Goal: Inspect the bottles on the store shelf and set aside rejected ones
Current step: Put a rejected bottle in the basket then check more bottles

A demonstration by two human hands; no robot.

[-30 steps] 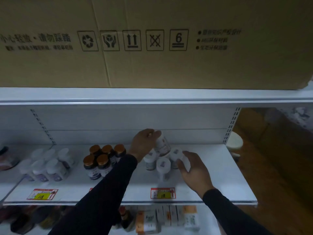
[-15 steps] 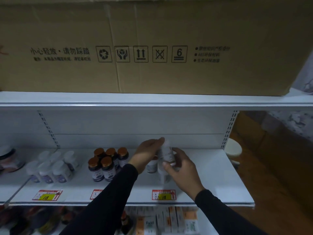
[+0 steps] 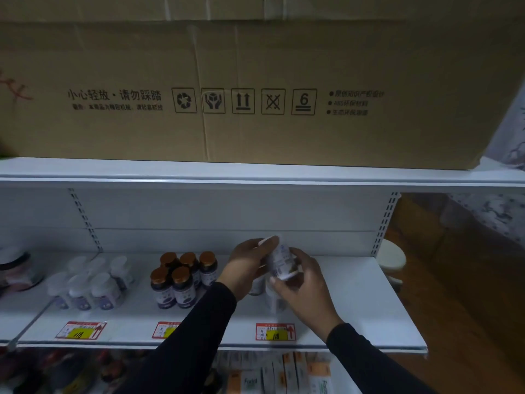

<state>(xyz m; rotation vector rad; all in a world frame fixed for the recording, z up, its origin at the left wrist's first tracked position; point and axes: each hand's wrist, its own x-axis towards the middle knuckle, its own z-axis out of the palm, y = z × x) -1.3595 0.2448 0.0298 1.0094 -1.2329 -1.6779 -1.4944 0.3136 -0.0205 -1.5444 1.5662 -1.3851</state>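
held bottle (image 3: pixel 281 261) label blurred | white bottles (image 3: pixel 271 297) behind hands mostly hidden | lower-shelf boxes (image 3: pixel 287 376) cut off

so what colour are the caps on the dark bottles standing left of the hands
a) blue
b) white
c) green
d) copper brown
d, the five dark bottles on the shelf left of the left hand all carry copper-brown caps; the white caps belong to the pale bottles further left.
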